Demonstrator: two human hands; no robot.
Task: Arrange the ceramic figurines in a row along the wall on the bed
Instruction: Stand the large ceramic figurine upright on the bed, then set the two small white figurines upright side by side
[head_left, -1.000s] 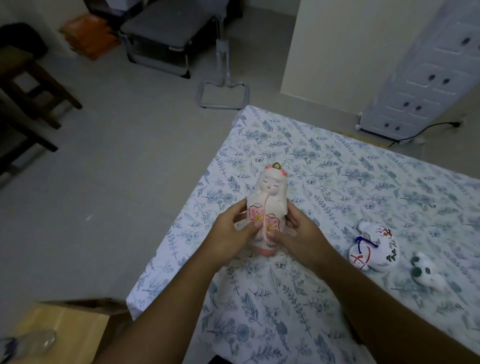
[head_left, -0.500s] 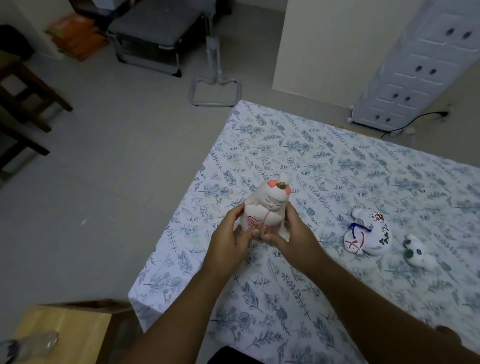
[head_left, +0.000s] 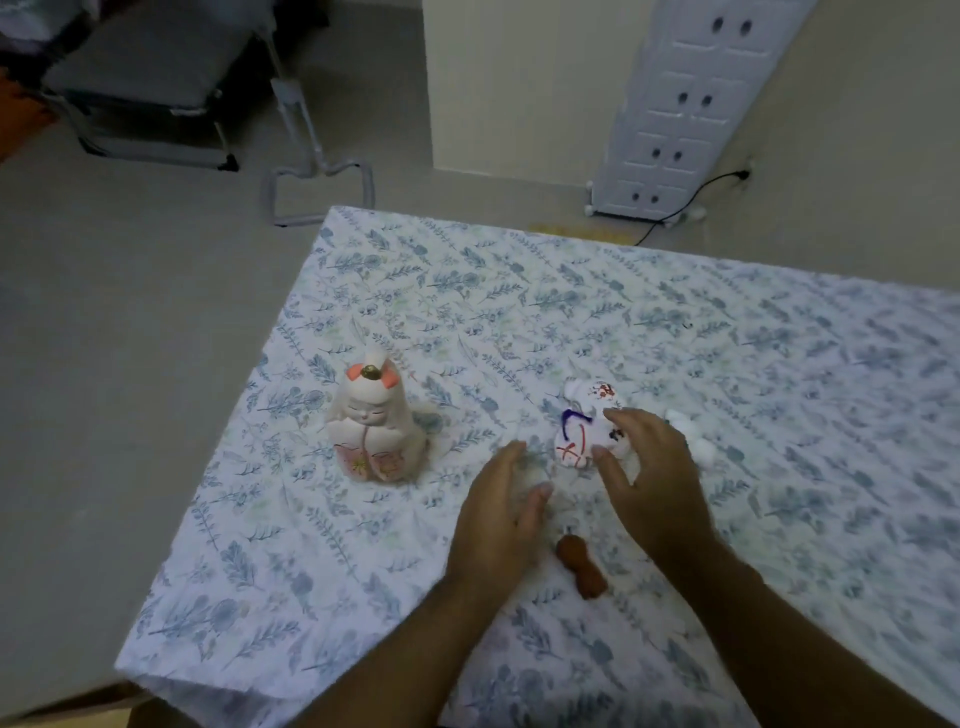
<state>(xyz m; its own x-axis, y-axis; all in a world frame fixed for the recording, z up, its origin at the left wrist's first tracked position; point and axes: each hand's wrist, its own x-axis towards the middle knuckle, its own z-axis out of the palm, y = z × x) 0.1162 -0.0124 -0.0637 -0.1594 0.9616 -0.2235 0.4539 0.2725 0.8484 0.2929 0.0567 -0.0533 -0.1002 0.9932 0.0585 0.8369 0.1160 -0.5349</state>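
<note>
Presently, item in reach: a small white ceramic fox-like figurine with red markings and a purple cord (head_left: 584, 431), lying tipped on the floral blue-and-white bed sheet (head_left: 519, 291), directly ahead of both hands and between them, its long axis apparently running away from the person. Right hand (head_left: 652, 480) is open, fingers spread, partly over its right side and nearer; left hand (head_left: 498, 512) is open, empty, just beside its left. Tall pale ceramic doll figurine with pink robe (head_left: 375, 426) stands upright, well left.
</note>
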